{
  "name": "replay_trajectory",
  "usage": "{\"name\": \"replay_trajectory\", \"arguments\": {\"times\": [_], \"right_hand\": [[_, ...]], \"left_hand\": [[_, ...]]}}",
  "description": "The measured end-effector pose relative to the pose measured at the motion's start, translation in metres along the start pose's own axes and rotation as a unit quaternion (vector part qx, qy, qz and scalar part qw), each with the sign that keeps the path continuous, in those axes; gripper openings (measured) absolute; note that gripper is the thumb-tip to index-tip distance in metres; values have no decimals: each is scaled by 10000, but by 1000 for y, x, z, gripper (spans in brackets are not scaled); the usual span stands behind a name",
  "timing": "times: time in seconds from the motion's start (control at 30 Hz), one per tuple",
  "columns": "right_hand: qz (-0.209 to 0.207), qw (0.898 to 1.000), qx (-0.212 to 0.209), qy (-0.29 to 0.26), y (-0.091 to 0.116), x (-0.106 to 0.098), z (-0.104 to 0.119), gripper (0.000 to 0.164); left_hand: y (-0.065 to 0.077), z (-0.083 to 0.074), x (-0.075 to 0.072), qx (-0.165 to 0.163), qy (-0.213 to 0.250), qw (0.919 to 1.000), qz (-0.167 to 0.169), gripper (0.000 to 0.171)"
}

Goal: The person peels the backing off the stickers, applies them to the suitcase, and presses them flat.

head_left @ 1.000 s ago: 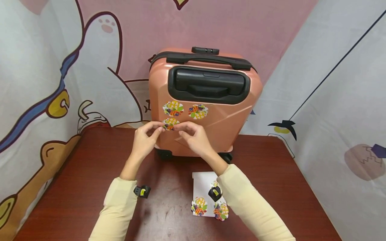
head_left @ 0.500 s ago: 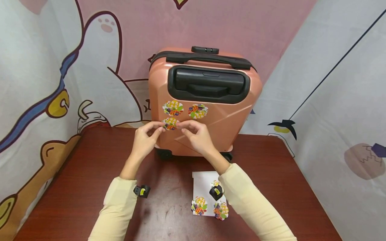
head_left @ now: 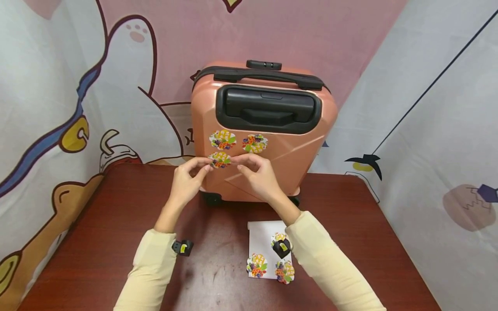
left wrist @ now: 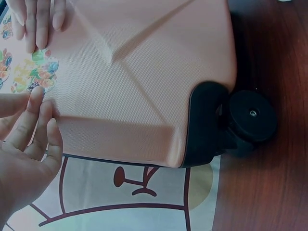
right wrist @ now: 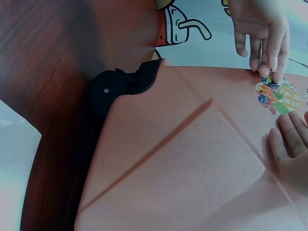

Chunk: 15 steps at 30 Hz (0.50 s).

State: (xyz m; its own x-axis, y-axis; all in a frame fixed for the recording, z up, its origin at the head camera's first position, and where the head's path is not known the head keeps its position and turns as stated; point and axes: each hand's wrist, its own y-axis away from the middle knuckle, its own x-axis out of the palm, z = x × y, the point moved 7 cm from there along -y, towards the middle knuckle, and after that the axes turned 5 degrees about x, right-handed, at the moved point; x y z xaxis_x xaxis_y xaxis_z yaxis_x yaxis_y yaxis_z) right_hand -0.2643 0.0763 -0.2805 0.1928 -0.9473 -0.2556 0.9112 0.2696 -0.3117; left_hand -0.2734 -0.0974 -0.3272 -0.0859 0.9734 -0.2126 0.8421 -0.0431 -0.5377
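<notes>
A flower-edged fruit sticker (head_left: 220, 160) lies against the front of a pink hard-shell suitcase (head_left: 280, 166). My left hand (head_left: 186, 185) pinches its left edge between thumb and index finger, clearest in the right wrist view, where the sticker (right wrist: 278, 98) shows its fruit print. At the opposite edge, my right hand (head_left: 262, 179) touches the sticker with extended fingertips, its thumb standing apart below. Two matching stickers, one upper left (head_left: 223, 140) and one upper right (head_left: 255, 143), are on the shell just above.
A white backing sheet (head_left: 260, 237) with several fruit stickers lies on the brown table (head_left: 218, 268), partly under my right forearm. Black wheels (left wrist: 252, 115) stand at the suitcase's lower corners. Its black pull handle (head_left: 270, 106) is retracted. A cartoon-printed cloth (head_left: 303, 34) hangs behind.
My right hand has slid slightly to the right along the sticker toward its right edge, uncovering more of the print. The left hand stays in place at the left edge.
</notes>
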Motion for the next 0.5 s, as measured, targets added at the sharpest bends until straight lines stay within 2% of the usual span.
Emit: {"name": "replay_trajectory", "arguments": {"times": [0.13,0.27,0.5], "right_hand": [[-12,10000,-6,70,5,-1,14,16],[-55,9998,99,170,6,-3,11,14],[-97,9996,202,188,10,-6,7,14]], "left_hand": [[1,1,0,-110,-18,9999,14,15],[1,-3,1,-165,-41,9999,-1,13],[5,-32,2,-193,-107,9997,70,13]]}}
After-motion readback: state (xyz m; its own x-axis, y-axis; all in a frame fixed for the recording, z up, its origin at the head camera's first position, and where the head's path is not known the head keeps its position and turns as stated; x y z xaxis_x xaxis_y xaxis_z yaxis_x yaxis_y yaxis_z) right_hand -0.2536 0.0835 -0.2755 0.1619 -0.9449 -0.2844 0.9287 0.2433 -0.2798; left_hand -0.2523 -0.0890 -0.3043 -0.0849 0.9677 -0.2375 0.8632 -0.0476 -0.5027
